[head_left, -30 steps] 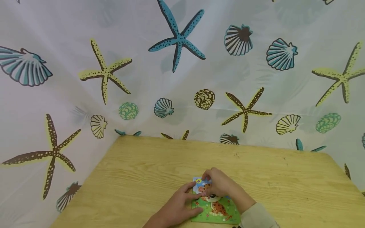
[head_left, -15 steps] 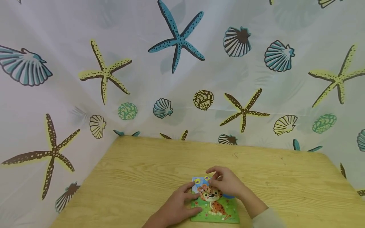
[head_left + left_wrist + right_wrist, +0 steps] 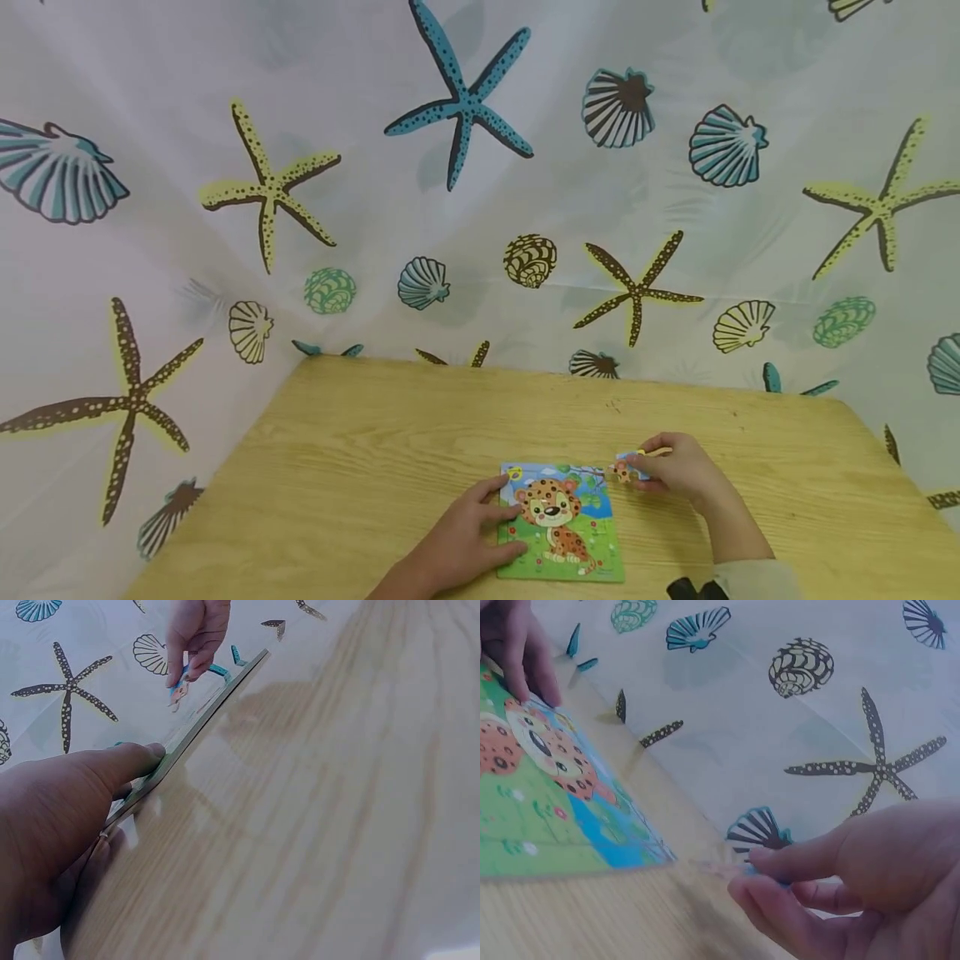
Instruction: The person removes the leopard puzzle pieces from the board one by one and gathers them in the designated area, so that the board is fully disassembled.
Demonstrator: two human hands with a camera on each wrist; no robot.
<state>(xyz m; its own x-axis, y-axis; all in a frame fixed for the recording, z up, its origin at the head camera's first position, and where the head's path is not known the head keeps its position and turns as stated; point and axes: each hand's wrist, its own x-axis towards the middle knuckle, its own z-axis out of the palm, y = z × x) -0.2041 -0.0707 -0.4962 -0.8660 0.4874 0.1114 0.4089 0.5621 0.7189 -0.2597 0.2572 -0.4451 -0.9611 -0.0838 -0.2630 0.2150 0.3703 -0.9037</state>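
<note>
Nearest you, at the bottom edge, are a pale sleeve (image 3: 757, 581) on your right arm and, beside it, a black item (image 3: 697, 591) only partly in view. Your left forearm (image 3: 412, 577) slants in from the bottom and ends in your left hand (image 3: 472, 531), which lies over the left edge of the puzzle board (image 3: 528, 569) with fingers spread and pointing right. Your left wrist view has that thumb resting on the board's top.

The board lies flat on the table (image 3: 375, 467), showing a spotted animal on green grass under a blue sky. Your right forearm (image 3: 733, 523) rises from the lower right; at its end your right hand (image 3: 678, 471) turns leftward, wrist bent, fingers curled. Thumb and fingers pinch a small puzzle piece (image 3: 623, 472), blue and orange, just beside the board's upper right corner and apart from it. In your right wrist view the piece is blurred and partly hidden by the fingertips.

Beyond both hands, the wood-grained table runs back to a white cloth (image 3: 480, 221) printed with starfish and shells.
</note>
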